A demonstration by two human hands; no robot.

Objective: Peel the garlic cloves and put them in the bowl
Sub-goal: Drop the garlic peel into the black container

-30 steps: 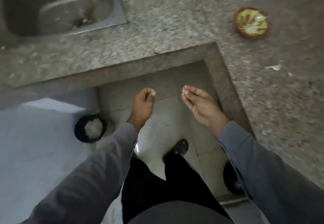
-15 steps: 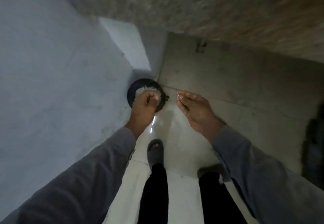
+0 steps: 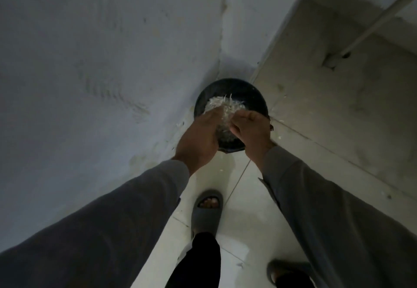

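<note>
1. Both hands hang over a black round bin (image 3: 255, 98) that stands on the floor in the far corner, where the pale wall (image 3: 90, 62) on the left meets a concrete slab (image 3: 338, 107) on the right.
2. The bin holds a heap of whitish, papery garlic skins (image 3: 222, 106).
3. The left hand (image 3: 198, 138) is seen from the back, its fingers pointing down toward the skins; they are hidden, so how wide it is, or what it holds, cannot be told.
4. The right hand (image 3: 250, 129) is just beside it, fingers curled inward over the bin; whether it pinches anything cannot be told.
5. No garlic clove and no bowl show here.
6. Grey sleeves (image 3: 338, 220) cover both arms.
7. Near, a foot in a grey slide sandal (image 3: 206, 215) stands on the light floor tiles (image 3: 246, 208); a second sandal (image 3: 286, 269) shows at the near right edge.
8. Small white scraps (image 3: 279, 137) lie on the floor right of the bin.
</note>
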